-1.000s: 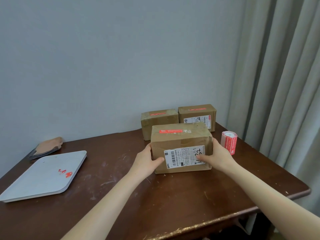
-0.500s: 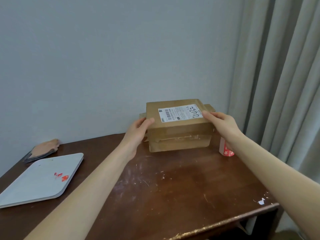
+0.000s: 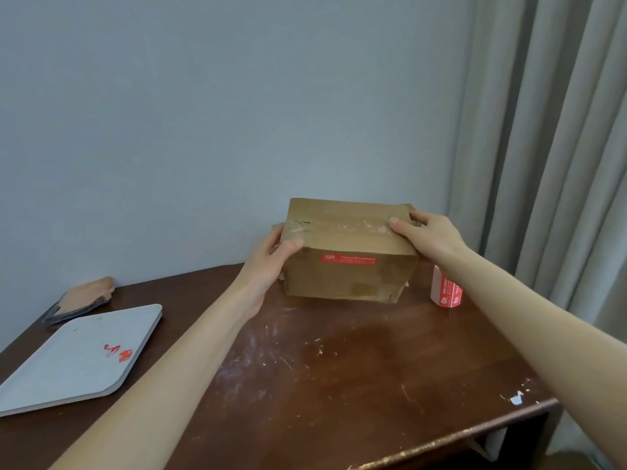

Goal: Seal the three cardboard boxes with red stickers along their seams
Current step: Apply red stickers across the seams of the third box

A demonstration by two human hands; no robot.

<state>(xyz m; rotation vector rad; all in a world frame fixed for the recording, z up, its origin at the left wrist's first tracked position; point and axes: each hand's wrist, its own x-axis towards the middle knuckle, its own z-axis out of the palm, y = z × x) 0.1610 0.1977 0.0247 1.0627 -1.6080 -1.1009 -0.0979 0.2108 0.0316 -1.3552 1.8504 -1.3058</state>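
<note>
Box, sticker roll just beside, tray left

Brown cardboard box, red sticker, grey tray, dark brown table

The desk lies open at front and middle; a box blocks the back edge, a sticker roll just beside it, a tray the left edge.
</note>
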